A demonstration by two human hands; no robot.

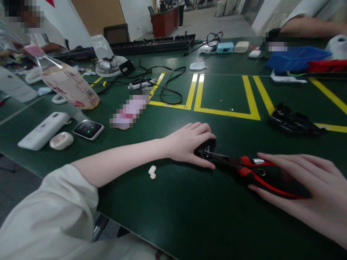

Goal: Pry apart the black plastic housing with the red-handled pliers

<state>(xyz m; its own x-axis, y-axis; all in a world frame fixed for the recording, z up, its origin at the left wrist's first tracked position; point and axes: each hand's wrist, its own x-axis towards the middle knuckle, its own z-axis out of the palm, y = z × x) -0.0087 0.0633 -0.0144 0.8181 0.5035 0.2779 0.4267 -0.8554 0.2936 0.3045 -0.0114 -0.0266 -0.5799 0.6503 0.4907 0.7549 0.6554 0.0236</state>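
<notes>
My left hand (pixel 191 142) is closed round a small black part (pixel 205 148) and presses it on the green table (pixel 173 216). Its exact kind is mostly hidden under my fingers. From the right, long-nose pliers (pixel 245 167) with red and black handles reach in, and their tips touch the part. My right hand (pixel 306 184) grips the plier handles, thumb below and fingers above. Two small cream-white pieces (pixel 152 172) lie on the table near my left forearm.
At left stand a drink bottle (pixel 73 85), a white power bank (pixel 45 131) and a small display device (pixel 88 130). Black cables (pixel 173 97) lie behind. Black parts (pixel 295 121) rest at right, below a blue bin (pixel 296 59). Yellow tape (pixel 227 113) marks the tabletop.
</notes>
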